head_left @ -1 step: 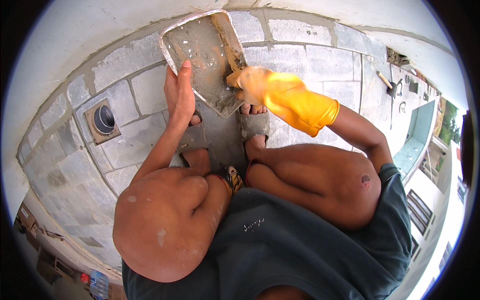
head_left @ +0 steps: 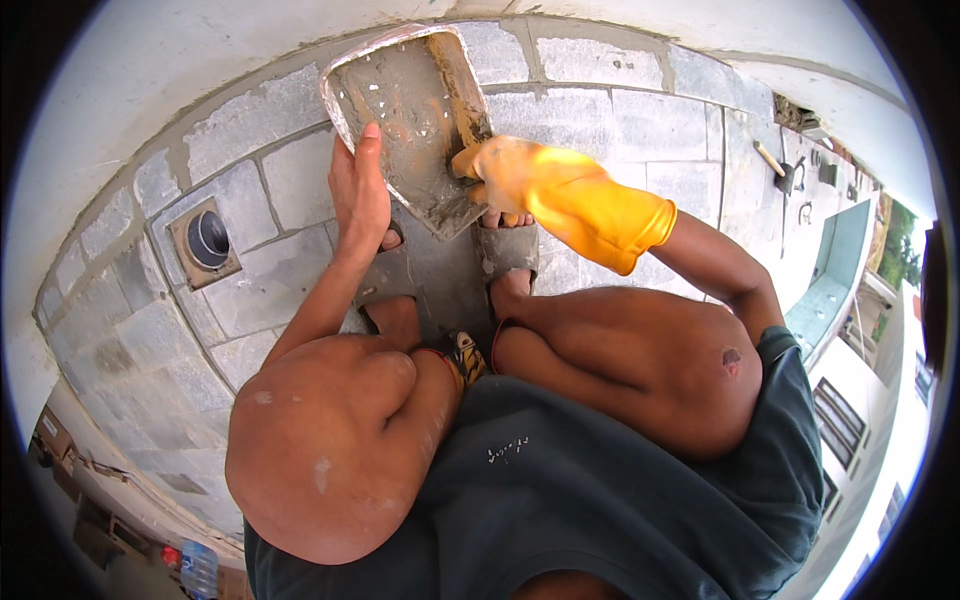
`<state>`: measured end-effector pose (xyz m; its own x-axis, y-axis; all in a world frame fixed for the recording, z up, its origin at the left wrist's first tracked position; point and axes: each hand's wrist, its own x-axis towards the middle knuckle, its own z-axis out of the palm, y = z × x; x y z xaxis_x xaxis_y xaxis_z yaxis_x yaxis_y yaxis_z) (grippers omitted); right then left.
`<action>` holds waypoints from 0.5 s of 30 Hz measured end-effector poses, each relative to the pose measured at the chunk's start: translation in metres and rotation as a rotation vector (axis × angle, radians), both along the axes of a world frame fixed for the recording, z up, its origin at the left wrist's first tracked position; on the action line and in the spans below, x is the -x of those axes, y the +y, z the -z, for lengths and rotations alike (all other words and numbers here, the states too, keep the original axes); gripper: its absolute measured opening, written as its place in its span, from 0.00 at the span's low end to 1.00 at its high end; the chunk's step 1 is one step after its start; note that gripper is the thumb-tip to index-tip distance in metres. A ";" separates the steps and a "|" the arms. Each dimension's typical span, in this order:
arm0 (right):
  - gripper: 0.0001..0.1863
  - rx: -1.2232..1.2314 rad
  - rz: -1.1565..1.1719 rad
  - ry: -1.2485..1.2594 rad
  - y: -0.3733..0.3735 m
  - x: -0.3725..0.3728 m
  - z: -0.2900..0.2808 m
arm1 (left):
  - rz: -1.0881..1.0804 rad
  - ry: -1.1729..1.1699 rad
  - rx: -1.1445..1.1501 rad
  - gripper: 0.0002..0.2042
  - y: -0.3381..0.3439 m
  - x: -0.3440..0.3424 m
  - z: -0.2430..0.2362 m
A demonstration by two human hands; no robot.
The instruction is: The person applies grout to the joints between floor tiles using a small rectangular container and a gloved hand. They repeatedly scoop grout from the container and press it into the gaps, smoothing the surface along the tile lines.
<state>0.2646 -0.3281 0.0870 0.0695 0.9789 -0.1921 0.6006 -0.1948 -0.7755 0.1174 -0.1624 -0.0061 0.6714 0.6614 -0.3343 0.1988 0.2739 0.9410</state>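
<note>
While the person squats in a dark shirt [head_left: 560, 480], knees [head_left: 320, 440] wide apart, both hands meet at a shallow tub [head_left: 462, 80] in front of the feet [head_left: 513, 285]. The left hand [head_left: 358, 195] grips the tub's left side, thumb up against the rim. The right hand [head_left: 505, 175], in a yellow glove [head_left: 590, 200], has its fingers curled into the wet mortar [head_left: 400, 100] near the tub's right edge; whether they close on anything, I can't tell. I'd take this for working or scooping the mix, and the next move seems to call for a steady left grip while the gloved fingers gather a lump. Beyond lie grey tiles [head_left: 300, 180], with a round pipe [head_left: 208, 238] opening at left. Farther off, to the right, lies a wood-handled mallet [head_left: 783, 178].
</note>
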 end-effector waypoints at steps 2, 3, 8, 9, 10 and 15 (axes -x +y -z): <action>0.14 0.043 0.013 0.044 0.010 0.009 0.015 | -0.010 -0.001 0.026 0.25 0.000 0.006 0.016; 0.15 0.059 0.021 0.075 0.014 0.014 0.022 | -0.021 -0.015 0.065 0.24 0.000 0.007 0.014; 0.15 0.160 0.079 0.234 0.027 0.033 0.046 | -0.045 -0.066 0.156 0.25 -0.004 0.009 0.015; 0.15 0.177 0.094 0.270 0.029 0.037 0.050 | -0.065 -0.099 0.183 0.25 -0.005 0.010 0.019; 0.16 0.195 0.104 0.300 0.030 0.040 0.053 | -0.084 -0.131 0.210 0.25 -0.006 0.012 0.023; 0.16 0.265 0.158 0.471 0.035 0.054 0.062 | -0.110 -0.179 0.258 0.26 -0.001 0.019 0.034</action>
<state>0.2107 -0.2928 0.0245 0.0586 0.8776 -0.4758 0.1490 -0.4789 -0.8651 0.0986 -0.1630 -0.0404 0.6639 0.6422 -0.3831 -0.0080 0.5184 0.8551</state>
